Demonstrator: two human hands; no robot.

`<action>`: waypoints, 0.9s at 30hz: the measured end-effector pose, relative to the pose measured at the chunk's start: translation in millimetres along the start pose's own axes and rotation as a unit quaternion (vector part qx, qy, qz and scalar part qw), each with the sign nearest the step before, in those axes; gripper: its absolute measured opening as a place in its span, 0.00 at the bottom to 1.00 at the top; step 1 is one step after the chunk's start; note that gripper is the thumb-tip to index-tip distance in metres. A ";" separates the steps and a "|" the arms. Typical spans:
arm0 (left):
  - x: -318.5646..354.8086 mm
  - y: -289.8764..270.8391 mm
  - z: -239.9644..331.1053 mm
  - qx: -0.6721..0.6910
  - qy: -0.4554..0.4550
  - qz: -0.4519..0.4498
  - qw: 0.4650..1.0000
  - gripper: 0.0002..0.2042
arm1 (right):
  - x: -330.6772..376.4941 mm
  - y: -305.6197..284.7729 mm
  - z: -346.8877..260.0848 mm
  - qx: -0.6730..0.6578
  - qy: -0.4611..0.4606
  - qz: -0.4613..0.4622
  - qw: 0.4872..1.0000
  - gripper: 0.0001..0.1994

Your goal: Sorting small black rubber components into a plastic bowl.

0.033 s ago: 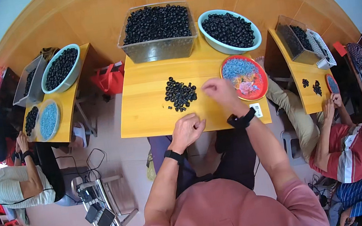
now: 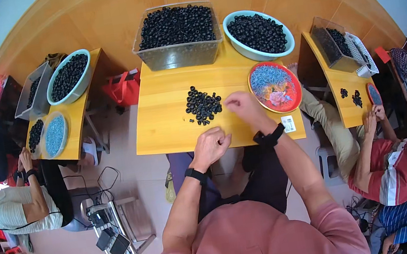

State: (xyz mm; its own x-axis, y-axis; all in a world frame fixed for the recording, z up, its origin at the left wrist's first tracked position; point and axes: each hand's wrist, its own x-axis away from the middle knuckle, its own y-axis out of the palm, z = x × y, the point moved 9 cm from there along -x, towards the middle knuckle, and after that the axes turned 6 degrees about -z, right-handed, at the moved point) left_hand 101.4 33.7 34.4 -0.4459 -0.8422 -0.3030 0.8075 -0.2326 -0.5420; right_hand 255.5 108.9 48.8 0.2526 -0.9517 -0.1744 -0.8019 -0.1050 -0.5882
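My left hand (image 2: 210, 147) is over the front edge of the yellow table, its fingers curled together. What it holds, if anything, is too small to make out. Just right of the pile of small black ring-shaped parts (image 2: 202, 105), my right hand (image 2: 245, 106) hovers with fingertips pinched; nothing nameable shows between them. Beside that hand lies a red flowered plate (image 2: 295, 100) with many small bluish-silver pins (image 2: 268, 76) heaped on its far part.
A clear plastic bin (image 2: 177, 57) and a pale blue basin (image 2: 264, 56), both full of black parts, stand at the table's back. A white label (image 2: 288, 124) lies by the plate. People work at side tables (image 2: 94, 85) left and right (image 2: 329, 69).
My right hand has shifted slightly left and toward me, closer to the black pile. My left hand stays in place.
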 end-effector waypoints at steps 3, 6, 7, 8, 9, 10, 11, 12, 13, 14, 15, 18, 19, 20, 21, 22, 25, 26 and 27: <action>5.7 -1.7 -5.5 0.009 -0.013 -0.003 1.000 0.18 | 7.2 35.6 -29.9 0.085 -0.035 -0.020 0.996 0.06; 6.7 0.4 -8.4 0.024 -0.018 -0.002 1.000 0.17 | 12.6 54.3 -47.8 0.151 -0.098 -0.026 0.983 0.06; 7.0 -0.2 -9.2 0.036 -0.016 0.004 0.999 0.16 | 12.5 55.3 -48.9 0.151 -0.098 -0.025 0.983 0.06; 7.5 -0.7 -9.9 0.049 -0.014 0.011 0.999 0.16 | 12.2 57.6 -49.3 0.162 -0.097 -0.035 0.981 0.06; 8.1 0.2 -10.6 0.049 -0.014 0.010 0.999 0.16 | 12.2 58.9 -49.4 0.173 -0.096 -0.045 0.979 0.06; 6.8 0.9 -11.6 0.057 -0.023 0.008 0.998 0.15 | 11.8 56.0 -47.0 0.171 -0.097 -0.037 0.980 0.05; 5.2 1.6 -12.5 0.064 -0.031 0.006 0.997 0.15 | 12.8 53.9 -43.9 0.172 -0.095 -0.034 0.980 0.05; 3.9 1.7 -11.9 0.066 -0.028 0.003 0.997 0.15 | 14.4 52.0 -40.8 0.170 -0.094 -0.036 0.980 0.05; 3.8 -1.1 -13.8 0.060 -0.033 0.018 0.997 0.12 | 16.2 48.3 -39.5 0.168 -0.093 -0.037 0.981 0.04; 3.8 -3.7 -15.4 0.055 -0.038 0.032 0.997 0.10 | 18.3 46.1 -38.5 0.171 -0.089 -0.033 0.981 0.04; 4.1 -2.8 -14.9 0.059 -0.033 0.027 0.997 0.10 | 20.4 46.2 -38.8 0.156 -0.087 -0.028 0.984 0.04; 4.6 -8.6 -27.3 0.105 -0.118 0.085 0.984 0.05 | 30.4 41.3 -33.1 0.135 -0.085 -0.005 0.987 0.05; 3.3 -7.8 -26.0 0.108 -0.113 0.080 0.984 0.05 | 33.5 41.2 -35.2 0.120 -0.093 0.002 0.988 0.06; 2.6 -8.3 -26.4 0.096 -0.120 0.082 0.985 0.06 | 36.7 38.7 -34.9 0.097 -0.090 0.013 0.991 0.06; 1.9 -8.8 -26.8 0.084 -0.128 0.084 0.985 0.06 | 39.0 37.3 -34.3 0.100 -0.087 0.019 0.991 0.06; 0.9 -6.9 -29.3 0.088 -0.136 0.076 0.984 0.08 | 39.7 35.6 -33.1 0.071 -0.075 0.024 0.994 0.06; 0.0 -4.0 -27.9 0.111 -0.123 0.072 0.984 0.10 | 47.0 36.6 -28.0 -0.005 -0.026 0.036 0.999 0.06; 0.0 -4.6 -28.8 0.114 -0.128 0.074 0.982 0.09 | 50.0 37.1 -25.8 -0.043 -0.014 0.044 0.998 0.06; -0.5 -5.6 -28.8 0.114 -0.126 0.070 0.983 0.09 | 52.5 37.4 -23.0 -0.081 -0.002 0.052 0.995 0.06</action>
State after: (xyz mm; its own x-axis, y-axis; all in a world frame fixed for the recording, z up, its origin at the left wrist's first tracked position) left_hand 86.0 49.4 15.0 -0.2372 -0.9609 -0.1432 0.9326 -0.1839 -0.3106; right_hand 226.3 48.3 35.8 0.1658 -0.9586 -0.2313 -0.9001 -0.0513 -0.4326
